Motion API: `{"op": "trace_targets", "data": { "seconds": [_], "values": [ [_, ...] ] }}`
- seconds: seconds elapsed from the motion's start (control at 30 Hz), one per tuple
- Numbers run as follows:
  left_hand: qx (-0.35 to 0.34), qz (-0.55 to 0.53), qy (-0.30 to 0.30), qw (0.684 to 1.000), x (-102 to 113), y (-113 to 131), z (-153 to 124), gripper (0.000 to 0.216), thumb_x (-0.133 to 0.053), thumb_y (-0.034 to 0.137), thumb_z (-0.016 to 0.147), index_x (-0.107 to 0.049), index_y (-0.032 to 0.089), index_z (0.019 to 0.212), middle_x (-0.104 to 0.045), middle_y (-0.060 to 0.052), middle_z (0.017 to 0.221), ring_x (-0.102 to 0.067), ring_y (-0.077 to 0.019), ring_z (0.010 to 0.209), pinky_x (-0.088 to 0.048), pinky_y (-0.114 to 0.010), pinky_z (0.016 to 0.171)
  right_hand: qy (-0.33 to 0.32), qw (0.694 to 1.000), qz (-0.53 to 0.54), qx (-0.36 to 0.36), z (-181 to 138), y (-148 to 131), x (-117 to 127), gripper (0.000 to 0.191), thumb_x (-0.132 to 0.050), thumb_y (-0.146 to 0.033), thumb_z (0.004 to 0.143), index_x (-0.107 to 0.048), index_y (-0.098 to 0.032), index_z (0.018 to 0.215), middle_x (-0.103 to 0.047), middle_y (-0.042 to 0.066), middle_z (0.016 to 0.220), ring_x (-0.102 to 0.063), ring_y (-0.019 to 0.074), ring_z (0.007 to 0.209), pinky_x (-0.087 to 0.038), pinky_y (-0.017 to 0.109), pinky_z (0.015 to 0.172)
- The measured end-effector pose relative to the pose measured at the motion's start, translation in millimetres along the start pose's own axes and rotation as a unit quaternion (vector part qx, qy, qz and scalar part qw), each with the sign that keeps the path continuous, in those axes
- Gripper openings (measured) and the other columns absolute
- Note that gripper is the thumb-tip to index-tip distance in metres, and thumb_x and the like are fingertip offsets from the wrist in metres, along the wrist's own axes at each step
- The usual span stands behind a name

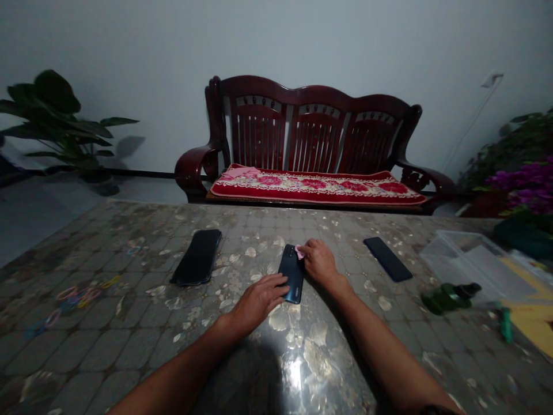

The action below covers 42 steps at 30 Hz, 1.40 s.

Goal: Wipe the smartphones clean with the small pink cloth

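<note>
A dark phone [291, 275] lies face down on the patterned table [142, 323] in front of me. My left hand [258, 300] rests on the table with its fingers stretched onto the phone's left edge. My right hand [318, 261] is closed in a pinch on a small pink cloth [299, 252] pressed against the phone's upper right corner. A second, larger dark phone [197, 256] lies to the left. A third phone [387, 259] lies to the right.
Coloured rubber bands [78, 297] are scattered at the table's left. A clear plastic box [470, 262], a dark green object [449, 295] and yellow paper [533, 314] sit at the right. A wooden bench [311, 144] with a red cushion stands behind; plants flank it.
</note>
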<state>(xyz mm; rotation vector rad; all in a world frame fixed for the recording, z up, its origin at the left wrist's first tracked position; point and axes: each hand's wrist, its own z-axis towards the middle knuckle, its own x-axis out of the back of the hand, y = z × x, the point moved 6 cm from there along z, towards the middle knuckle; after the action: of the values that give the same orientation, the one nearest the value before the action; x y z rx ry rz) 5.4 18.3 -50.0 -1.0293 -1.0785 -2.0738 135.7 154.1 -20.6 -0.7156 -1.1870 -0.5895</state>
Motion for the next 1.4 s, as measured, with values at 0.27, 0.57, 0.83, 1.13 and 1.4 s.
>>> {"op": "trace_targets", "data": {
  "seconds": [0.27,0.57,0.83,1.13,1.4],
  "values": [
    [0.000,0.027,-0.012,1.000,1.1,3.5,1.6,0.028,-0.066,0.018,0.092,-0.071,0.019,0.120,-0.070,-0.010,0.129,-0.063,-0.0268,0.125,-0.054,-0.044,0.106,0.003,0.995,0.014,0.094,-13.7,-17.6,-2.7,0.024,-0.052,-0.015,0.096,-0.075,-0.022,0.101,-0.065,0.006,0.096,-0.053,0.0202,0.091,-0.034,0.030,0.079],
    [0.007,0.025,-0.019,0.999,0.9,2.7,1.5,0.027,-0.064,0.019,0.094,-0.071,0.021,0.120,-0.068,-0.009,0.132,-0.061,-0.0252,0.128,-0.053,-0.042,0.107,0.016,0.999,0.003,0.043,-4.3,-9.5,-2.2,0.028,-0.052,-0.014,0.096,-0.075,-0.022,0.109,-0.066,0.008,0.096,-0.054,0.0209,0.091,-0.035,0.030,0.079],
    [0.013,0.021,-0.023,0.999,3.1,5.9,1.3,0.028,-0.063,0.019,0.095,-0.071,0.022,0.121,-0.068,-0.009,0.133,-0.060,-0.0247,0.129,-0.053,-0.041,0.107,0.001,0.997,0.004,0.071,-8.4,-12.4,-2.6,0.030,-0.051,-0.012,0.094,-0.076,-0.022,0.109,-0.067,0.008,0.097,-0.054,0.0209,0.092,-0.036,0.031,0.080],
    [0.004,0.035,-0.020,0.999,2.7,8.7,1.7,0.027,-0.063,0.015,0.093,-0.071,0.020,0.118,-0.068,-0.010,0.132,-0.061,-0.0259,0.128,-0.054,-0.042,0.106,-0.005,0.999,-0.008,0.044,4.4,-14.0,-2.0,0.027,-0.052,-0.016,0.096,-0.076,-0.021,0.108,-0.067,0.008,0.098,-0.056,0.0212,0.094,-0.037,0.031,0.081],
    [0.005,0.035,-0.033,0.999,0.7,9.2,2.1,0.027,-0.064,0.014,0.092,-0.071,0.019,0.118,-0.067,-0.011,0.134,-0.060,-0.0265,0.128,-0.054,-0.041,0.106,-0.017,1.000,-0.021,-0.012,19.4,-1.9,1.0,0.029,-0.050,-0.018,0.097,-0.078,-0.020,0.101,-0.068,0.010,0.097,-0.058,0.0216,0.095,-0.038,0.030,0.080]
  ]
}}
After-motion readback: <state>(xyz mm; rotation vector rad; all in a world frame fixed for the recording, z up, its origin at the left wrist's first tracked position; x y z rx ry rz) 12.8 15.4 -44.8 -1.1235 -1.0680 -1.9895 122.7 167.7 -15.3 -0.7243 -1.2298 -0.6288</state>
